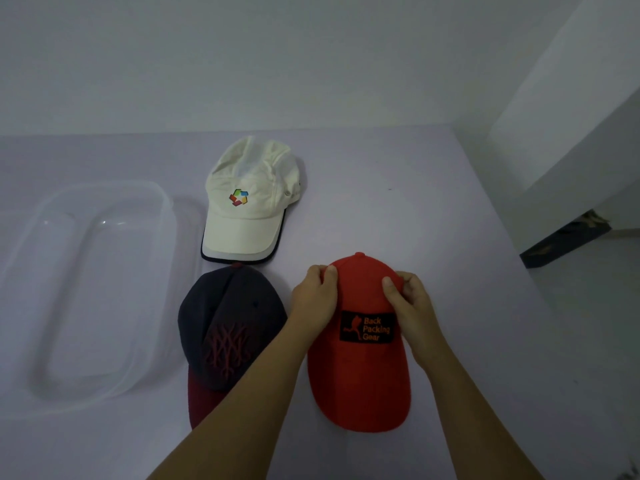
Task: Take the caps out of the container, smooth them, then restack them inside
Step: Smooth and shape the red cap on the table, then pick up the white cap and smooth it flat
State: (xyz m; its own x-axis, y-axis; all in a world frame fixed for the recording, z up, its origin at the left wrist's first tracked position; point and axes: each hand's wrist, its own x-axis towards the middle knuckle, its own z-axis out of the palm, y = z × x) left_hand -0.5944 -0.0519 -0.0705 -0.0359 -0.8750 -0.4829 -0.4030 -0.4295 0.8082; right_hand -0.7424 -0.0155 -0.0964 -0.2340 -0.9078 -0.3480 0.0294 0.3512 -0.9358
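A red cap [360, 379] with a black "Back Packing Gear" patch lies on the pale table, brim toward me. My left hand [313, 299] grips the left side of its crown, and my right hand [410, 301] pinches the right side. To its left lies a dark navy cap [221, 320] with a maroon brim, partly under my left forearm. Behind that one rests a white cap [251, 206] with a coloured logo. The clear plastic container [38, 341] stands at the left with nothing visible inside it.
A white wall runs along the table's [467, 306] back edge. The table's right edge drops to the floor, where a dark object [561, 240] lies beside a white wall corner.
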